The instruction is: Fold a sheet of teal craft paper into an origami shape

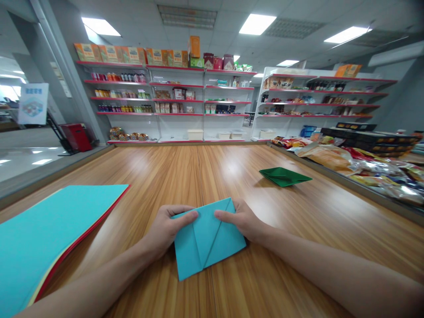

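Observation:
A folded light-blue sheet of paper (208,240) is held tilted over the table, its front showing slanted creases and a triangular flap. My left hand (170,225) grips its upper left side, thumb on the front face and fingers behind. On the upper right edge, my right hand (243,218) pinches it the same way, with the thumb pressed near the slanted fold. Both hands' other fingers are mostly hidden behind the paper. Beyond my right hand lies a folded green paper piece (285,176), apart from both hands.
A stack of coloured paper (66,221), light blue on top with cream and red edges, lies at the left of the wooden table (159,172). Packaged snacks (334,159) and black boxes (367,139) are beyond the right edge. Stocked shelves (179,88) stand behind.

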The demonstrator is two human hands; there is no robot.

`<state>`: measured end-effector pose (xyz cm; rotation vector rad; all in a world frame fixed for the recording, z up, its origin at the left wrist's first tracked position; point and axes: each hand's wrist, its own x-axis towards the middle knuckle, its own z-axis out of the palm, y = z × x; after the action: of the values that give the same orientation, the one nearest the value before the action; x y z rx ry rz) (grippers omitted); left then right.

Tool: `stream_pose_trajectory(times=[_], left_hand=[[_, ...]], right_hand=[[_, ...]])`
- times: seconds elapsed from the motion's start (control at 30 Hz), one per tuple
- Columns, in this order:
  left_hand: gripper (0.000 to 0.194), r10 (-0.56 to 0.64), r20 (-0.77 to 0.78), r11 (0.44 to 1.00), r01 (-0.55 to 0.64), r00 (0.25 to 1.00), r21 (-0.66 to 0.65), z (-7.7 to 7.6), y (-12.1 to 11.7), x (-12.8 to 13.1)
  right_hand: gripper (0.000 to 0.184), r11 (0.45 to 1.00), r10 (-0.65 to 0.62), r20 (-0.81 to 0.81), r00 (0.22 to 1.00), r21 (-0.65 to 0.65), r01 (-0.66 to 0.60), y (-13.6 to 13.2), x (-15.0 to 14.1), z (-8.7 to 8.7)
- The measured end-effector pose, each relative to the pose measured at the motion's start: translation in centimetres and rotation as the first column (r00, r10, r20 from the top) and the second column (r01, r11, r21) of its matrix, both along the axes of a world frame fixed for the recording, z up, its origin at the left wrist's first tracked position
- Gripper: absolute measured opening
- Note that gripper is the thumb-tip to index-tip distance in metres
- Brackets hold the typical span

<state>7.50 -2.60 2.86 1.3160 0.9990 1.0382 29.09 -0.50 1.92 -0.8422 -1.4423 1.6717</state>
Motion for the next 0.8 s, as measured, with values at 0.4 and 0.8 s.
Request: stream_pose_trajectory(times=[0.4,0.8], left_hand=[[0.032,-0.098,-0.039,0.995,0.098,0.994,0.006,0.27,-0.41,0.03],[0.028,-0.1,-0.055,0.995,0.1,0.993,0.008,0.18,-0.42,0.0]], right_hand=[[0.038,0.971,-0.192,0.135,0.972,0.171,0.168,-0.01,-0.04,-0.16],[0.049,0.912,-0.317,0.255,0.914,0.347,0.22,0.39,0.16,-0.39]])
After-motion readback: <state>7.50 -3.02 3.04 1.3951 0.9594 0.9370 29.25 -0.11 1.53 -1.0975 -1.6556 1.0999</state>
